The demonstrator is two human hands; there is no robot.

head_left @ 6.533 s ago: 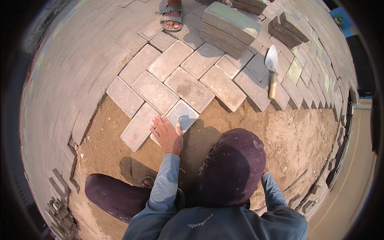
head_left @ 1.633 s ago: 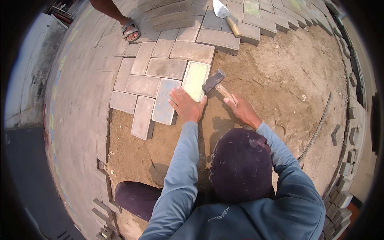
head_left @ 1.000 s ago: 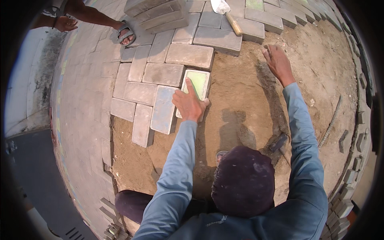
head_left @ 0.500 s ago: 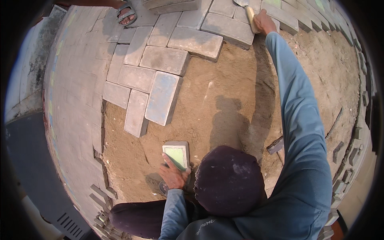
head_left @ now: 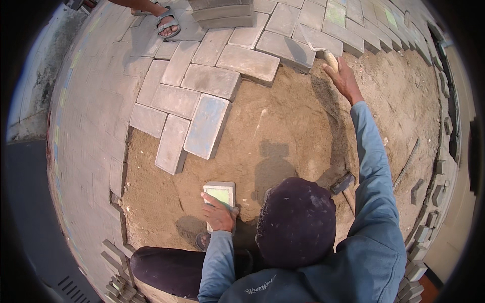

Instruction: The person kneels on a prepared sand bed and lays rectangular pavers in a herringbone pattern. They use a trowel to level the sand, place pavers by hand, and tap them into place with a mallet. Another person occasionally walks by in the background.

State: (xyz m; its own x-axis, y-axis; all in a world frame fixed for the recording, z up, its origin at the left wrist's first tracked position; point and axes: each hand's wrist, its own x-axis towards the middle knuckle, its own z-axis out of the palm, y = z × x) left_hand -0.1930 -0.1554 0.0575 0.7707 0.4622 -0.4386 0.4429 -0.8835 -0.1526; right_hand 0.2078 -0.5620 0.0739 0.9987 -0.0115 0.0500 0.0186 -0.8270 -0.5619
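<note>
My right hand is wrapped round the wooden handle of a trowel at the upper right. Its thin metal blade lies over the edge of the laid pavers, beside the bare sand. My left hand is on a grey paving block with a pale green patch on top. Its fingers reach over the block's left side and the thumb lies along the right. The block's near end is partly hidden by this hand. Between this block and the trowel lies sand. My dark-trousered right knee rises between my arms.
Laid pavers, one blue-tinted, edge the sand in steps. A hammer lies right of my knee. A stack of blocks and another person's sandalled foot are at the far side. Loose pavers line the right.
My right hand has drawn the trowel back toward me, away from the far pavers. My left hand stays on the green-patched block. The other person's foot shows more fully.
</note>
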